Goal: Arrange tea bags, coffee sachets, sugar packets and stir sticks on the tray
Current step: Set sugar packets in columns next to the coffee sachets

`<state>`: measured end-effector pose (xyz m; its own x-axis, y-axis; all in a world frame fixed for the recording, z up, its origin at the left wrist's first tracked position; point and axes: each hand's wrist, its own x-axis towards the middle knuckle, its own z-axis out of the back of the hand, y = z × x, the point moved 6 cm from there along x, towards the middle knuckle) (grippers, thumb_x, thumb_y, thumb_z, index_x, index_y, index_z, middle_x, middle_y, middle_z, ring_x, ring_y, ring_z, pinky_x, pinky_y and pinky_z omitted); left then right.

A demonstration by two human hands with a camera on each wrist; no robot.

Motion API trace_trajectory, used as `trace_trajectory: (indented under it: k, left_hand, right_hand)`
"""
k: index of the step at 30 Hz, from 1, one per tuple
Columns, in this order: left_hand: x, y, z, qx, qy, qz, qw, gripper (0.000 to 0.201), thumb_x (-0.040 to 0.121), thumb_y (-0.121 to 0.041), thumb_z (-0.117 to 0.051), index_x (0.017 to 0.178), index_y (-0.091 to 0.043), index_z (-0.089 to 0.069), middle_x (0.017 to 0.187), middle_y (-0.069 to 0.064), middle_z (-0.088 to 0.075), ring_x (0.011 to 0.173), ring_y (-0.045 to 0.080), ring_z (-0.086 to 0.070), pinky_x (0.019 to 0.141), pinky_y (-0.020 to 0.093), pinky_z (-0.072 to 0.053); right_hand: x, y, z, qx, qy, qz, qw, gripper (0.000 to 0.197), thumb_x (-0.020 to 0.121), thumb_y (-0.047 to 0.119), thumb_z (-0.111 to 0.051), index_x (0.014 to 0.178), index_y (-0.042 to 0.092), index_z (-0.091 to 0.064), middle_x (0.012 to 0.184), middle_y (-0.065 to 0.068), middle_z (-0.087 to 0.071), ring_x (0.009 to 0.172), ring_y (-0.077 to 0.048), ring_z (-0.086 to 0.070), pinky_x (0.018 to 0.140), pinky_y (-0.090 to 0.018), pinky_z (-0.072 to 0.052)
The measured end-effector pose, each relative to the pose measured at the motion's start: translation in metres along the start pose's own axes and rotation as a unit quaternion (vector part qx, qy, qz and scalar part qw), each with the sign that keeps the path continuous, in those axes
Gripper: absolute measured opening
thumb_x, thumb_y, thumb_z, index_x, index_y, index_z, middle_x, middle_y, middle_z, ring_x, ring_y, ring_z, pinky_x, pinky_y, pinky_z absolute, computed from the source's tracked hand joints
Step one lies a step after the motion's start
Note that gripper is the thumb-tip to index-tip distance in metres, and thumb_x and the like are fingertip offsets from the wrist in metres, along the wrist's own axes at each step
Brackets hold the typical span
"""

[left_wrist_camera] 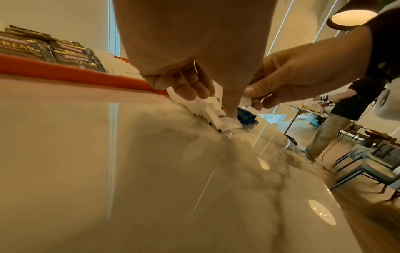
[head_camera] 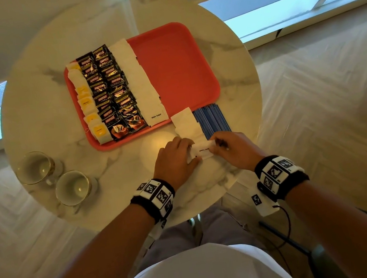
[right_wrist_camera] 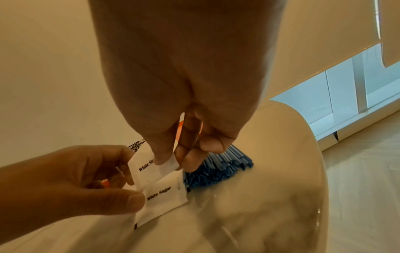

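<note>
At the near edge of the round marble table [head_camera: 37, 118], both hands meet over a row of white sugar packets [head_camera: 186, 124] lying on the tabletop. The left hand [head_camera: 176, 159] has its thumb pressed on the nearest packet [right_wrist_camera: 164, 202], printed "White Sugar", with the other fingers curled over the row behind it. The right hand [head_camera: 233, 149] pinches the corner of a second packet [right_wrist_camera: 151, 166] between thumb and forefinger, lifting it just above the one the left hand holds down. Just right of the packets and touching them lies a bundle of blue stir sticks [head_camera: 212, 120], also on the table, running from the right hand's knuckles to the tray's near right corner. To the left, well apart from the hands, two stemmed glasses [head_camera: 51, 176] stand near the table's rim.

Farther out sits the red tray [head_camera: 173, 68]. Its left half is filled: a column of tea bags [head_camera: 88, 105] with yellow tags along the left edge, then two overlapping columns of dark coffee sachets [head_camera: 109, 88], then a column of white sugar packets on the tray [head_camera: 138, 78], the nearest reading "White Sugar". The tray's right half shows bare red. Beyond the table are pale curtains and low window panes [head_camera: 276, 4]. The left wrist view catches another person [left_wrist_camera: 337, 113] standing by a far table with chairs.
</note>
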<state>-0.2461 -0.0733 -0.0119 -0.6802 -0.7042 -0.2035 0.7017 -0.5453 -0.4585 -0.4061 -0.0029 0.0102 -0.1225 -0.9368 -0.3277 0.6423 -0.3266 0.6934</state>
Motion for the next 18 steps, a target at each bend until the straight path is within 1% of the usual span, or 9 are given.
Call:
trace_trajectory:
  k: [2, 4, 6, 10, 11, 13, 14, 16, 18]
  left_hand:
    - [0.004, -0.001, -0.006, 0.018, 0.011, 0.022, 1.000, 0.049, 0.082, -0.056, -0.068, 0.118, -0.026, -0.054, 0.112, -0.005, -0.055, 0.100, 0.018, -0.054, 0.081, 0.033, -0.040]
    - [0.006, -0.002, -0.011, 0.032, 0.018, 0.036, 0.999, 0.050, 0.081, -0.059, -0.067, 0.117, -0.027, -0.054, 0.115, -0.005, -0.055, 0.103, 0.019, -0.053, 0.083, 0.034, -0.041]
    - [0.007, -0.002, -0.012, 0.043, 0.018, 0.039, 0.998, 0.046, 0.082, -0.060, -0.066, 0.114, -0.029, -0.057, 0.114, -0.005, -0.056, 0.103, 0.019, -0.053, 0.085, 0.035, -0.041]
    - [0.008, 0.000, -0.012, 0.058, 0.036, 0.041, 0.997, 0.042, 0.086, -0.061, -0.060, 0.111, -0.028, -0.062, 0.108, -0.005, -0.059, 0.101, 0.020, -0.054, 0.083, 0.036, -0.040]
    - [0.008, 0.000, -0.012, 0.059, 0.045, 0.035, 0.997, 0.041, 0.088, -0.061, -0.058, 0.113, -0.028, -0.063, 0.108, -0.004, -0.060, 0.102, 0.021, -0.054, 0.083, 0.036, -0.039]
    - [0.008, -0.001, -0.010, 0.054, 0.060, 0.021, 0.997, 0.038, 0.093, -0.057, -0.053, 0.115, -0.028, -0.064, 0.107, -0.004, -0.061, 0.101, 0.021, -0.056, 0.082, 0.036, -0.039]
    - [0.008, 0.000, -0.008, 0.046, 0.066, 0.015, 0.997, 0.037, 0.095, -0.055, -0.051, 0.116, -0.028, -0.065, 0.107, -0.004, -0.062, 0.101, 0.021, -0.056, 0.082, 0.036, -0.039]
    - [0.008, 0.001, 0.000, 0.027, 0.066, 0.008, 0.997, 0.035, 0.097, -0.052, -0.049, 0.116, -0.027, -0.065, 0.105, -0.003, -0.062, 0.099, 0.020, -0.057, 0.081, 0.036, -0.040]
    - [0.010, 0.005, 0.012, -0.014, 0.061, 0.000, 0.998, 0.034, 0.099, -0.048, -0.049, 0.113, -0.023, -0.066, 0.101, -0.002, -0.062, 0.092, 0.019, -0.057, 0.078, 0.035, -0.045]
  right_hand:
    - [-0.001, -0.003, 0.006, 0.001, 0.006, -0.007, 1.000, 0.005, 0.095, 0.020, -0.065, 0.094, 0.016, -0.063, 0.080, -0.001, -0.063, 0.069, -0.011, -0.053, 0.062, -0.014, -0.039]
    - [-0.001, -0.005, 0.010, 0.005, 0.010, -0.013, 1.000, 0.005, 0.095, 0.020, -0.065, 0.092, 0.018, -0.061, 0.079, 0.000, -0.062, 0.067, -0.008, -0.051, 0.062, -0.016, -0.039]
    - [0.001, -0.006, 0.014, -0.001, 0.009, -0.014, 1.000, 0.010, 0.095, 0.021, -0.065, 0.089, 0.023, -0.057, 0.077, 0.004, -0.060, 0.065, -0.005, -0.050, 0.060, -0.016, -0.039]
    - [0.006, -0.005, 0.019, 0.000, -0.002, -0.010, 1.000, 0.025, 0.095, 0.022, -0.065, 0.081, 0.035, -0.050, 0.069, 0.011, -0.054, 0.061, 0.000, -0.049, 0.059, -0.011, -0.038]
    - [0.007, -0.004, 0.020, 0.005, -0.005, -0.008, 1.000, 0.024, 0.095, 0.021, -0.065, 0.082, 0.035, -0.051, 0.068, 0.012, -0.054, 0.061, 0.000, -0.049, 0.059, -0.011, -0.038]
    - [0.010, -0.002, 0.023, 0.018, -0.013, 0.000, 1.000, 0.011, 0.095, 0.020, -0.065, 0.093, 0.028, -0.058, 0.070, 0.011, -0.054, 0.063, 0.000, -0.051, 0.061, -0.011, -0.040]
    - [0.012, -0.001, 0.025, 0.022, -0.020, 0.006, 1.000, 0.009, 0.095, 0.019, -0.065, 0.100, 0.024, -0.060, 0.071, 0.010, -0.055, 0.064, -0.002, -0.051, 0.062, -0.011, -0.040]
    - [0.019, 0.002, 0.030, 0.034, -0.030, 0.018, 0.999, 0.012, 0.096, 0.018, -0.064, 0.107, 0.020, -0.061, 0.073, 0.010, -0.055, 0.065, -0.005, -0.050, 0.063, -0.013, -0.040]
    - [0.028, 0.007, 0.037, 0.060, -0.037, 0.025, 0.997, 0.012, 0.097, 0.019, -0.062, 0.109, 0.019, -0.061, 0.077, 0.010, -0.059, 0.068, -0.006, -0.052, 0.062, -0.015, -0.042]
